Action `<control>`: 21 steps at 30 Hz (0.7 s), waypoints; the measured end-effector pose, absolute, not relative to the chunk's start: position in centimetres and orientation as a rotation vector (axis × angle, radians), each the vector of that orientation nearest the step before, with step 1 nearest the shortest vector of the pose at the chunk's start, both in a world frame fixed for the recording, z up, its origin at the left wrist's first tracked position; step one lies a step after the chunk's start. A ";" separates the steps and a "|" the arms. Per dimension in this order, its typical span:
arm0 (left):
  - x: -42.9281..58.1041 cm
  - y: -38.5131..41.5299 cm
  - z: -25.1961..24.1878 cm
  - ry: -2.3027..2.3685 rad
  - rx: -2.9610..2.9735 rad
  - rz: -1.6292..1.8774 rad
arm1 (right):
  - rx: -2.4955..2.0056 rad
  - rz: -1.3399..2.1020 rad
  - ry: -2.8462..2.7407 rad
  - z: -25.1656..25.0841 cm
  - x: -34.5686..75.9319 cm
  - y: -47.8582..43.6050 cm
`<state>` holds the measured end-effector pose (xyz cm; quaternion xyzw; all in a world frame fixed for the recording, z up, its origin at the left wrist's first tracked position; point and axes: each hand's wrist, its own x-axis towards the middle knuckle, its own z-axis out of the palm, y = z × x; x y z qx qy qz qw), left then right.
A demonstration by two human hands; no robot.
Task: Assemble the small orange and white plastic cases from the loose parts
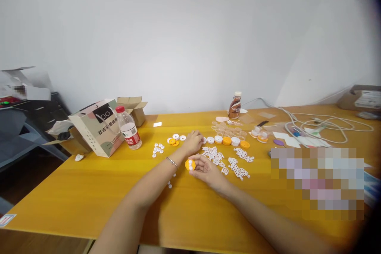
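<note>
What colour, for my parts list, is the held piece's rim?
The rim is orange-yellow; head view.

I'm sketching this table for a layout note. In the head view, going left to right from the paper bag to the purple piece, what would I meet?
Paper bag → water bottle → small white pieces → orange disc → right hand holding it → brown bottle → purple piece.

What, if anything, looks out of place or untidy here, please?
Mainly the long white cable: it sprawls in loose, crossing loops on the right of the yellow-brown table, looking untidy. Nothing visibly spilled.
</note>
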<state>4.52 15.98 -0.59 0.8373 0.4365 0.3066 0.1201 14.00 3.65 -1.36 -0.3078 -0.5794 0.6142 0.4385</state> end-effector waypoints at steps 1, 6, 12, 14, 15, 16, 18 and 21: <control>4.4 15.8 -0.5 1.297 2.433 0.924 | -0.763 1.530 -1.439 -1.3 13.9 3.5; 0.7 13.1 0.7 1.085 1.882 1.157 | -0.757 1.507 -1.419 -1.2 13.6 3.2; -4.3 8.5 0.4 0.873 1.207 1.141 | -0.804 1.426 -1.395 -1.6 13.5 3.6; -4.7 7.5 0.3 0.858 1.188 1.134 | -0.823 1.379 -1.393 -1.8 13.5 3.8; -4.7 7.1 0.3 0.847 1.209 1.124 | -0.832 1.358 -1.392 -1.8 13.6 3.9; -4.5 6.8 0.4 0.840 1.242 1.119 | -0.842 1.340 -1.392 -1.8 13.6 4.0; -4.1 6.3 0.5 0.843 1.339 1.127 | -0.861 1.302 -1.392 -2.0 13.7 4.1; -3.4 5.8 0.8 0.924 1.541 1.148 | -0.884 1.240 -1.403 -2.1 13.8 4.2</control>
